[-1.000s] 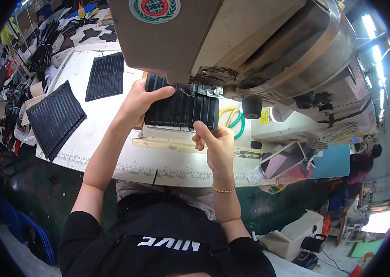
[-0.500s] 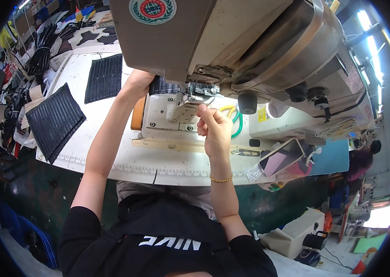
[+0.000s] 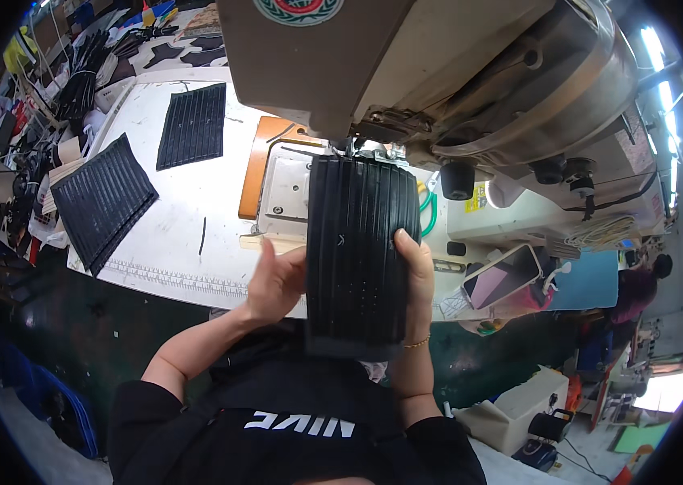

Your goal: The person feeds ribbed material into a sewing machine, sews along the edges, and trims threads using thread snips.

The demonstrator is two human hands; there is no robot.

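Note:
A black ribbed fabric panel [image 3: 361,250] hangs toward me from under the head of the sewing machine [image 3: 374,153], its lower end over the table's front edge. My right hand [image 3: 418,271] grips its right edge, thumb on top and fingers hidden beneath. At the left edge, my left hand [image 3: 273,284] has its thumb raised apart, with its fingertips partly hidden behind the panel. The needle area is mostly covered by the machine head.
Left on the white table [image 3: 188,218] lie one black ribbed panel [image 3: 193,127] and a stacked pair of panels [image 3: 103,202]. Green-handled scissors [image 3: 430,212] lie right of the machine bed, with a phone [image 3: 503,276] farther right. An orange plate [image 3: 264,166] flanks the bed.
The ribbed panel has come out from behind the machine toward me and now covers much of the bed. My left hand has drawn back nearer me; my right hand now holds the panel.

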